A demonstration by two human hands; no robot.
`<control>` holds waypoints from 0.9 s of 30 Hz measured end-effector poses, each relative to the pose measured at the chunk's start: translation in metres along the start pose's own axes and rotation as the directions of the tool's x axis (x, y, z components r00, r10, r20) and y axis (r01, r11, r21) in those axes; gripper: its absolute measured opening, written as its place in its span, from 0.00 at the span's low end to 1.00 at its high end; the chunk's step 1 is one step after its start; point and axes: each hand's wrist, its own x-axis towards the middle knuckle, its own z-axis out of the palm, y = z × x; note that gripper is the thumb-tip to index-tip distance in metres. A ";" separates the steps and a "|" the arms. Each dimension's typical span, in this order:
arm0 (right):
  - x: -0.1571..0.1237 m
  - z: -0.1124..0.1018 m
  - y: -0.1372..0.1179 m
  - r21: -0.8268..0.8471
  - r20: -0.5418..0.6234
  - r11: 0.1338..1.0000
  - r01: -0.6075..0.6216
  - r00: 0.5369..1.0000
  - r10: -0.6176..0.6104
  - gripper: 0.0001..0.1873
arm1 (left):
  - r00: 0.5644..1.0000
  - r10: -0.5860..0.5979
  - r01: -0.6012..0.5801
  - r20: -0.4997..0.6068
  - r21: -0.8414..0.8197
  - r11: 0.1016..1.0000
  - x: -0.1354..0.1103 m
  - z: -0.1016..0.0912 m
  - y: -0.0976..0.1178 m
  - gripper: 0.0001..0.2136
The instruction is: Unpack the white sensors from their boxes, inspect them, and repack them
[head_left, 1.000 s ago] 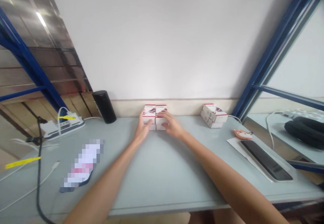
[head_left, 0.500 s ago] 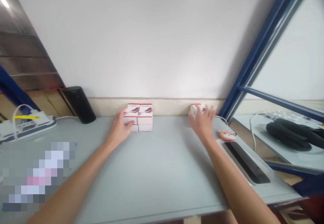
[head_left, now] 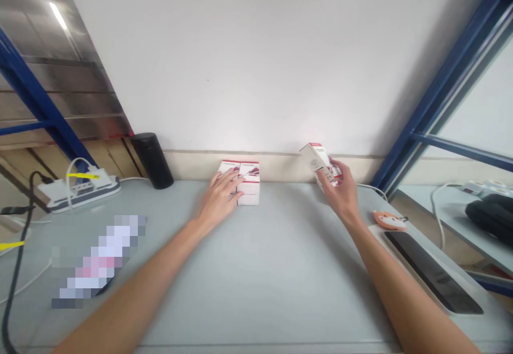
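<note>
Against the wall stands a block of small white boxes [head_left: 249, 187] with red edges and dark red print, stacked and side by side. My left hand [head_left: 218, 196] lies over the left part of that block, fingers stretched across the top and thumb at the front. A single small white box [head_left: 315, 159] with a red end is tilted in the grip of my right hand [head_left: 340, 191], raised off the desk at its upper end. More red and white carton shows behind my right fingers; whether it is a second box, I cannot tell.
A black cylinder [head_left: 153, 160] and a power strip [head_left: 84, 191] with cables are at the left. On the right lie an orange and white animal-shaped item [head_left: 389, 220] and a dark-topped flat device [head_left: 433, 274]. Blue metal frames [head_left: 441, 81] border the grey desk [head_left: 256, 274].
My right hand has closed on the small box, which has been lifted and tilted. My left hand has slid from the block's left side onto its top. The view has shifted left.
</note>
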 end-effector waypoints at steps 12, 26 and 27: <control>-0.090 0.036 -0.073 0.515 0.658 0.817 -0.260 0.731 -0.182 0.30 | 0.965 -0.258 0.207 0.047 -0.739 0.641 -0.025 0.016 0.091 0.39; -0.084 0.039 -0.064 0.430 0.452 0.899 -0.090 0.883 -0.128 0.18 | 0.990 0.034 0.019 0.138 -0.368 0.930 -0.029 0.025 0.068 0.36; -0.083 0.038 -0.064 0.428 0.445 0.900 -0.085 0.886 -0.128 0.17 | 0.990 0.041 0.010 0.138 -0.352 0.936 -0.028 0.025 0.068 0.35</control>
